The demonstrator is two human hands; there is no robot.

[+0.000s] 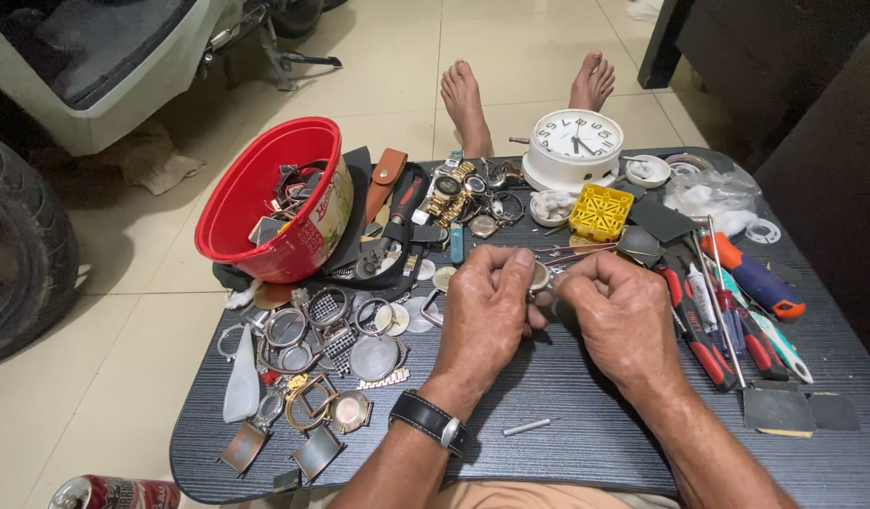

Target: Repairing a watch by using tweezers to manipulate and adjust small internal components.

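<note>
a small watch case (540, 276) is pinched between left hand (485, 311) and right hand (621, 316) above the table (586, 415), could easily be dropped if squeezed crooked.

Home watch-repair corner, floor level.
Low dark table (586, 434) on tiled floor; watch cases (312, 377) at 9 o'clock, screwdrivers (755, 311) at 3 o'clock, scooter (105, 66) at 11 o'clock.
</note>
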